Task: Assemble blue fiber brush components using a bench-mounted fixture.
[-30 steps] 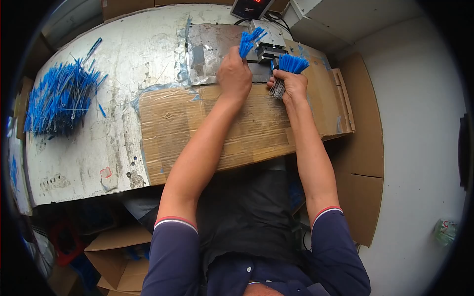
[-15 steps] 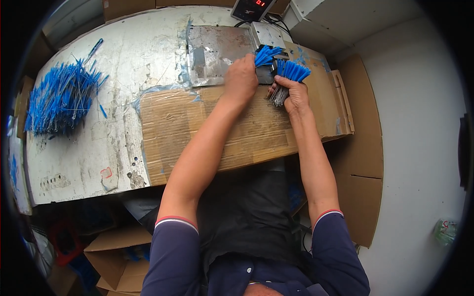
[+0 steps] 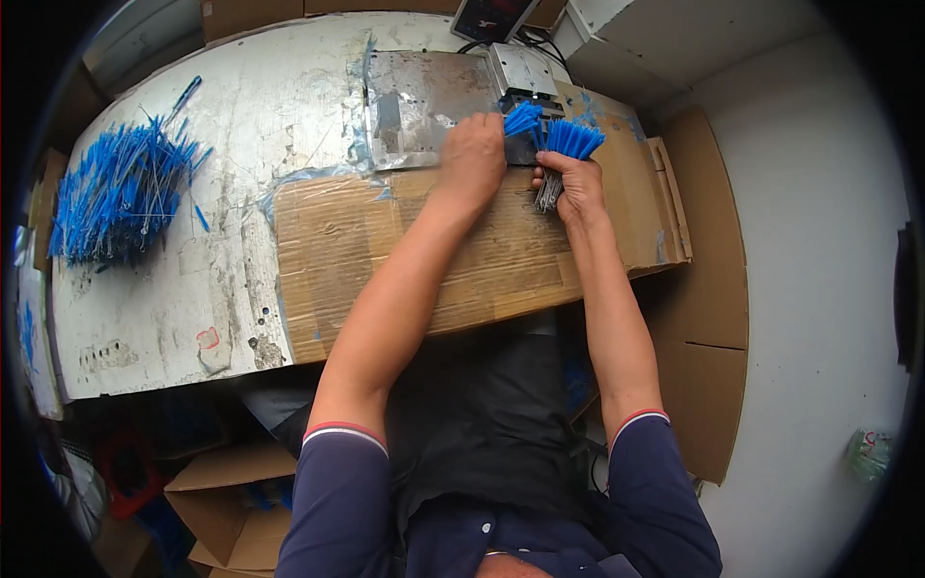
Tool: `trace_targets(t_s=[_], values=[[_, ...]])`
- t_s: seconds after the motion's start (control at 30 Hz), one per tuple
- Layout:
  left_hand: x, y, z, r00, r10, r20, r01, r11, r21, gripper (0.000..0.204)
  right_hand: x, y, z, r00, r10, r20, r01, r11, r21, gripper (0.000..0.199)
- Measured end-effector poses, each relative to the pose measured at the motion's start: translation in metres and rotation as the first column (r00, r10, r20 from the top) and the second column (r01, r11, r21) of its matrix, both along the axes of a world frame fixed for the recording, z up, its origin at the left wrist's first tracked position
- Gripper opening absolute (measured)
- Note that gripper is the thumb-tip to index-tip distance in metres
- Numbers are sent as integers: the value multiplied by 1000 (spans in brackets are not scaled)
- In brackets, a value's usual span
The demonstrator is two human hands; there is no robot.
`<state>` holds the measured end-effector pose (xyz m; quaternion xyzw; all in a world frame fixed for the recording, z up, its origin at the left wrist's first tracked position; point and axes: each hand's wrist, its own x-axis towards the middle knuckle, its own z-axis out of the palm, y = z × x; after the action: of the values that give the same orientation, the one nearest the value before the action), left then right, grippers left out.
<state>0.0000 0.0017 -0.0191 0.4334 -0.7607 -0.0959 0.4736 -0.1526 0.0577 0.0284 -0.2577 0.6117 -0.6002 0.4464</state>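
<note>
My left hand [image 3: 472, 154] is closed around a small bunch of thin wire brushes, whose blue bristle ends [image 3: 523, 118] stick out to the right past the fingers. The rest of that bunch is hidden by the hand. Close by on the right, my right hand [image 3: 580, 183] grips a thicker bundle of brushes [image 3: 575, 141], blue ends up and bare wire stems hanging below the thumb. Just beyond both hands stands a small metal device [image 3: 523, 72] at the right edge of a flat steel plate [image 3: 424, 116].
A large heap of blue wire brushes [image 3: 125, 193] lies at the left of the worn white table [image 3: 231, 125], with a pen [image 3: 185, 94] behind it. A cardboard sheet [image 3: 385, 260] covers the near edge. Behind the device stand a dark display box [image 3: 493, 17] and cables.
My left hand and its brushes have shifted slightly toward me and right, away from the metal device. The right bundle has drawn slightly away from it too. The display's red digits have gone dark.
</note>
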Motion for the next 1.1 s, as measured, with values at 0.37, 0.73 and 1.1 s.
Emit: trace_targets(t_s=[0.37,0.73,1.1], values=[[5,-3,7,947,212,-240,-173,970,171,13,15,-9,1,988,-109,-111,109,994,-7,9],[5,-4,8,925,242,-292,-213,969,127,16,15,-16,-1,981,-111,-162,114,993,9,7],[3,-3,1,988,93,-125,-79,990,113,19,9,-8,0,994,-89,64,91,996,-25,12]])
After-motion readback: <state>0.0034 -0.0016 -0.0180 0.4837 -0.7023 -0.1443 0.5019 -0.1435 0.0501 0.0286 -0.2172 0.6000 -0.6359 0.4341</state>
